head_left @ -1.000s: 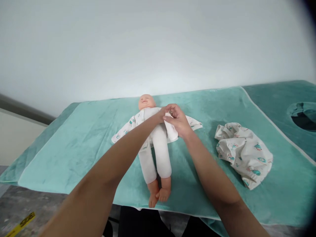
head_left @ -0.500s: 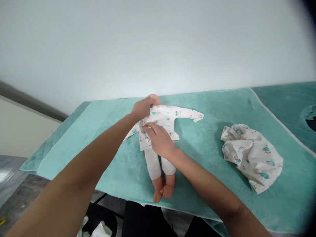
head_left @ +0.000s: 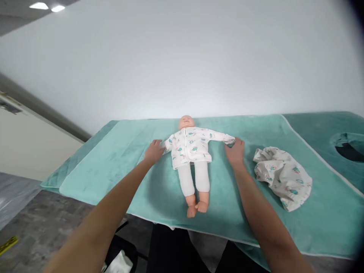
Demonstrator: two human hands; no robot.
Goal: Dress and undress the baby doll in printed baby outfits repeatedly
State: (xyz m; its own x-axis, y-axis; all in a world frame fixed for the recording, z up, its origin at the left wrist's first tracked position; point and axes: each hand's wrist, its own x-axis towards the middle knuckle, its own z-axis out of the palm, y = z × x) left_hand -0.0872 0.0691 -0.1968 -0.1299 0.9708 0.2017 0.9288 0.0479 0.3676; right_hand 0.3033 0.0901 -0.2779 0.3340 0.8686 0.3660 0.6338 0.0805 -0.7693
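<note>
On its back in the middle of the green padded surface lies a baby doll (head_left: 187, 122), its bare feet toward me. It wears a white printed jacket (head_left: 193, 148), closed down the front, and its legs are white. My left hand (head_left: 154, 151) is closed on the sleeve end at the left. At the right, my right hand (head_left: 235, 151) pinches the end of the other sleeve, which is stretched out sideways. Both sleeve ends are partly hidden by my fingers.
A crumpled white printed garment (head_left: 284, 178) lies right of my right hand. The green mat (head_left: 113, 167) reaches back to a white wall (head_left: 182, 57). A round recess (head_left: 351, 148) is at the far right. Below the front edge, white cloth (head_left: 121, 263) rests on something black.
My hands have left the jacket's front and spread apart to the two sleeve ends. The jacket front now lies flat and straight, and the doll's head shows. My view has tilted up.
</note>
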